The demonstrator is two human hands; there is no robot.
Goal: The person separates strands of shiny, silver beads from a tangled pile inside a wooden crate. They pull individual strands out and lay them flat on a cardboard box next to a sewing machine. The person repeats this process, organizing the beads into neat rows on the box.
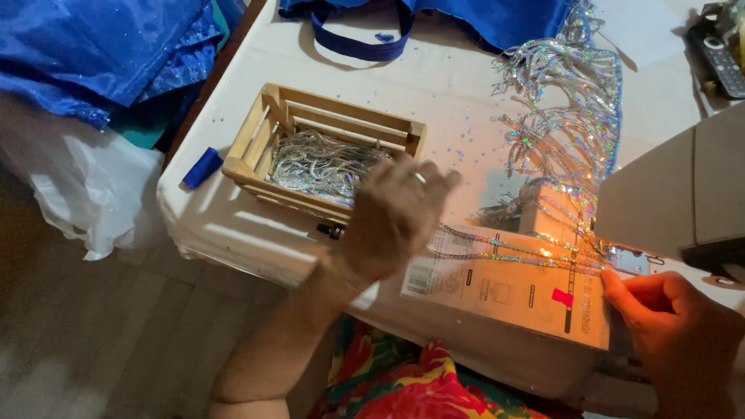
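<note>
Nearest: right hand (683, 330) at the lower right edge of the view, fingers curled, thumb and forefinger pinched on the near ends of the thin holographic silver ribbon strands (512, 252). Strands run taut leftward across a flat white printed card sheet (504, 299) lying at the table's front edge.

Left hand (392, 217) raised over the left end of the same strands, back of hand to camera and motion-blurred. Fingers look loosely bent; cannot tell whether they grip the strand ends or only brush them.

Further out: small slatted pale wooden crate (260, 143), holding a loose heap of cut silver strands (326, 167). Beyond and right, a bulk tangle of holographic fringe (570, 116) trails back toward the strands. White cloth-covered table (466, 85) is sprinkled with glitter specks. A blue fabric bag (434, 15) lies at the far edge, a black remote control (718, 58) at far right.

Risks, judged:
- Strands are slick and thin; a slack pinch at either end would likely let them slide and lose alignment.
- The tangle connects to the strands; a hard pull could drag it forward or knot it.
- The card overhangs the table edge; sideways tension may shift it off.
- The crate sits near the left corner; a sweep of the left arm could knock it.
</note>
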